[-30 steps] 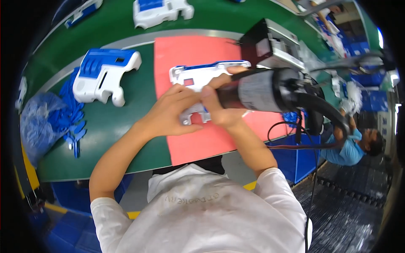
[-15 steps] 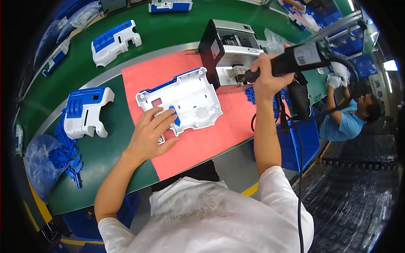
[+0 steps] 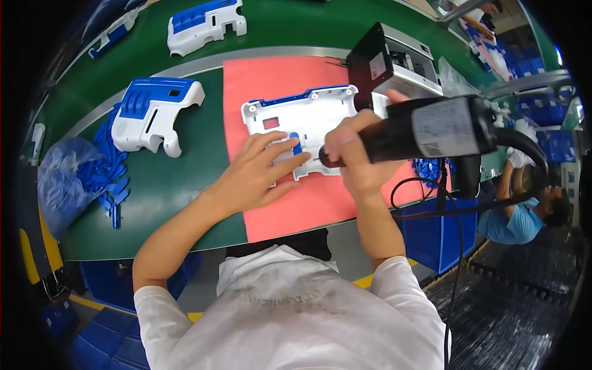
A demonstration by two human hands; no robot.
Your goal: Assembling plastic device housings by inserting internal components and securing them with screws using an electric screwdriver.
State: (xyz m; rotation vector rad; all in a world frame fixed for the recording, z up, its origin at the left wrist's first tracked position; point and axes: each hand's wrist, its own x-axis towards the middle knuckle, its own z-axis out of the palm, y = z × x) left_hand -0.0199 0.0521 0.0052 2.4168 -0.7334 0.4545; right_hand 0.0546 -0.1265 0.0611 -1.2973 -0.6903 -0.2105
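Note:
A white plastic housing with a blue rim (image 3: 302, 117) lies on a pink mat (image 3: 271, 80). My left hand (image 3: 253, 172) presses flat on its near edge, fingers spread beside a small blue clip (image 3: 296, 143). My right hand (image 3: 357, 154) grips a black electric screwdriver (image 3: 425, 129), whose tip touches the housing just right of the clip. A black cable runs from the tool down to the right.
A black and grey box (image 3: 391, 61) stands behind the mat. Two white and blue housings (image 3: 154, 111) (image 3: 206, 21) lie on the green belt (image 3: 172, 179). A bag of blue clips (image 3: 74, 179) sits at left. Another person (image 3: 524, 216) works at right.
The screwdriver has come down from raised at the right onto the housing. My left hand has shifted right along the housing's near edge. The view has tilted closer to the mat.

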